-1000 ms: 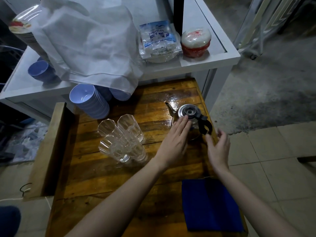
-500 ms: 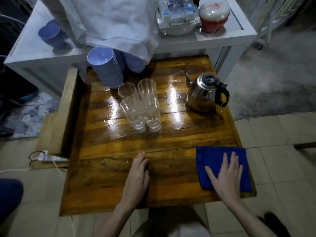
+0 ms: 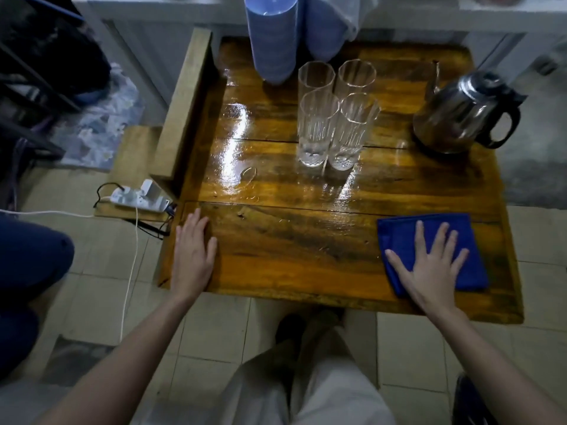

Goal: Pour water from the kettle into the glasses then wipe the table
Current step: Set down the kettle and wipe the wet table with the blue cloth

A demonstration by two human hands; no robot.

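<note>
No writing, label, brand or number can be read anywhere: the kettle [image 3: 463, 113], the glasses [image 3: 334, 118], the blue cloth [image 3: 408, 237], the stacked blue bowls [image 3: 273, 38] and the power strip [image 3: 138, 199] on the floor all show plain surfaces

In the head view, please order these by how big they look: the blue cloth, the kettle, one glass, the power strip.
1. and 2. Blue cloth and kettle: they look about alike, so I do not rank them.
3. One glass.
4. Power strip.
The cloth lies nearer the camera, which enlarges it.
</note>
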